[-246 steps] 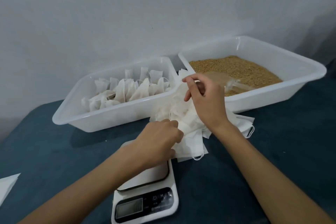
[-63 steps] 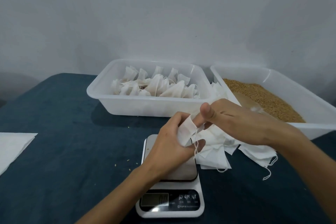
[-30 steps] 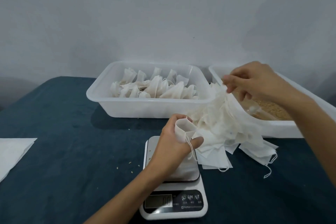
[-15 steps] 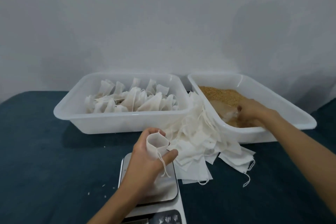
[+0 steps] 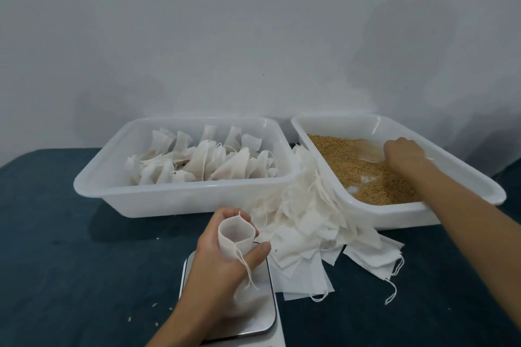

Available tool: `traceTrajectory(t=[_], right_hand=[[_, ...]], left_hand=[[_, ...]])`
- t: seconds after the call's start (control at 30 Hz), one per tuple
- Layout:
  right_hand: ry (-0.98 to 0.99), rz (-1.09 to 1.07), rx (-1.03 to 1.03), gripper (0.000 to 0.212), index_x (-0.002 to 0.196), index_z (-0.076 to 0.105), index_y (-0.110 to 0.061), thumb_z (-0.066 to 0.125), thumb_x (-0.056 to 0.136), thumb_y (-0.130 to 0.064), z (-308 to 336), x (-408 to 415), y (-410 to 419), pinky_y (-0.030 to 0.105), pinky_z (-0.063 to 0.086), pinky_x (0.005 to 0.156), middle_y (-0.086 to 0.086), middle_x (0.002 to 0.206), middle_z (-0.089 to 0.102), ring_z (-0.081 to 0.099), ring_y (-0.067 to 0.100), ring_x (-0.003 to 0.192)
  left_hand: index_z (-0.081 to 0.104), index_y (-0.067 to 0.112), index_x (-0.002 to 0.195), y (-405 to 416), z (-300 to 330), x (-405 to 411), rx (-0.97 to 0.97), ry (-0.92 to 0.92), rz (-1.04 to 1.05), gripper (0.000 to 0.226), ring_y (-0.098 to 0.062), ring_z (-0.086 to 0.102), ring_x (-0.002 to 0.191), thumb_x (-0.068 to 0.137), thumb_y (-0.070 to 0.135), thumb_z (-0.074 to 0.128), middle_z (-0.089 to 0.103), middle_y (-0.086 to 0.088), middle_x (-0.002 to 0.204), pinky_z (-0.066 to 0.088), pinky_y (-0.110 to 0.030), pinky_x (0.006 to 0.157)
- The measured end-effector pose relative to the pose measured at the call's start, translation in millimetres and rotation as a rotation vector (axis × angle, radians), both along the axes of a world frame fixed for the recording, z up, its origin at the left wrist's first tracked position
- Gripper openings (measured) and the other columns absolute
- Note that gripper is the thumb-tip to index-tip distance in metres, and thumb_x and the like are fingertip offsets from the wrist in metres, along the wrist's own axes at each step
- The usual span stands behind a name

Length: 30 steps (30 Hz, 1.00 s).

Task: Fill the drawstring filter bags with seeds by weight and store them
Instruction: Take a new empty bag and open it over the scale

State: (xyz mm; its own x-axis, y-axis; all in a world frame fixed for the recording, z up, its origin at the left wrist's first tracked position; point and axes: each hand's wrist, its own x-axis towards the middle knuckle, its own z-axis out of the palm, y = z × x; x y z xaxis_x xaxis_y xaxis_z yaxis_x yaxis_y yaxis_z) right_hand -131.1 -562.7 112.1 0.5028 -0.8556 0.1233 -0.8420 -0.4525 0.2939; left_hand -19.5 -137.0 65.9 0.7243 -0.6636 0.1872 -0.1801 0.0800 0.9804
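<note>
My left hand (image 5: 217,267) grips one white drawstring filter bag (image 5: 235,235) with its mouth held open, over the steel plate of the kitchen scale (image 5: 255,315). Its string dangles across my thumb. My right hand (image 5: 406,156) is inside the right white tub (image 5: 423,214) of golden-brown seeds (image 5: 352,172), fingers curled on a clear plastic scoop (image 5: 369,152) that lies in the seeds. A loose heap of empty filter bags (image 5: 313,225) lies on the table between the scale and the tubs.
The left white tub (image 5: 180,197) holds several filled, tied bags (image 5: 203,163). Both tubs stand against a pale wall on a dark teal tablecloth (image 5: 70,262). A few stray seeds (image 5: 129,318) lie on the cloth left of the scale.
My right hand left the bag heap, reached into the seed tub and closed on the scoop. My left hand keeps the open bag over the scale. The camera has tilted up.
</note>
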Motion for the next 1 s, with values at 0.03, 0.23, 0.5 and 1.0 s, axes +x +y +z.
traceTrajectory(t=[0.03, 0.23, 0.5, 1.0], right_hand=[[-0.002, 0.032, 0.012, 0.025, 0.113, 0.064, -0.004, 0.053, 0.091, 0.002, -1, 3, -1, 0.037, 0.055, 0.086, 0.010, 0.099, 0.058, 0.062, 0.031, 0.102], [-0.047, 0.208, 0.161, 0.044, 0.132, 0.062, -0.009, 0.056, 0.091, 0.008, -8, 11, 6, 0.035, 0.052, 0.086, 0.014, 0.122, 0.067, 0.064, 0.029, 0.108], [-0.162, 0.295, 0.413, 0.007, 0.091, 0.067, -0.012, 0.069, 0.091, -0.005, -2, -1, 22, 0.023, 0.037, 0.061, 0.000, 0.085, 0.062, 0.053, 0.012, 0.073], [-0.215, 0.183, 0.219, 0.020, 0.091, 0.060, -0.013, 0.071, 0.093, -0.028, -11, -28, 25, 0.031, 0.043, 0.068, 0.005, 0.092, 0.066, 0.056, 0.018, 0.079]], left_hand=[[0.062, 0.013, 0.101, 0, 0, 0, 0.003, -0.002, 0.002, 0.045, -0.018, 0.066, 0.084, 0.062, 0.025, 0.082, 0.070, 0.005, 0.087, 0.052, -0.035, 0.083], [0.062, 0.012, 0.100, -1, 1, -1, 0.026, 0.004, 0.009, 0.043, -0.018, 0.067, 0.086, 0.068, 0.016, 0.091, 0.070, 0.001, 0.088, 0.051, -0.032, 0.082], [0.063, 0.013, 0.101, 1, -2, 1, 0.047, 0.008, 0.012, 0.037, -0.013, 0.067, 0.081, 0.077, 0.000, 0.087, 0.071, 0.001, 0.086, 0.049, -0.030, 0.080], [0.063, 0.009, 0.102, 2, 2, 4, -0.012, 0.015, -0.003, 0.035, -0.011, 0.067, 0.074, 0.077, -0.007, 0.083, 0.071, -0.006, 0.083, 0.053, -0.015, 0.066]])
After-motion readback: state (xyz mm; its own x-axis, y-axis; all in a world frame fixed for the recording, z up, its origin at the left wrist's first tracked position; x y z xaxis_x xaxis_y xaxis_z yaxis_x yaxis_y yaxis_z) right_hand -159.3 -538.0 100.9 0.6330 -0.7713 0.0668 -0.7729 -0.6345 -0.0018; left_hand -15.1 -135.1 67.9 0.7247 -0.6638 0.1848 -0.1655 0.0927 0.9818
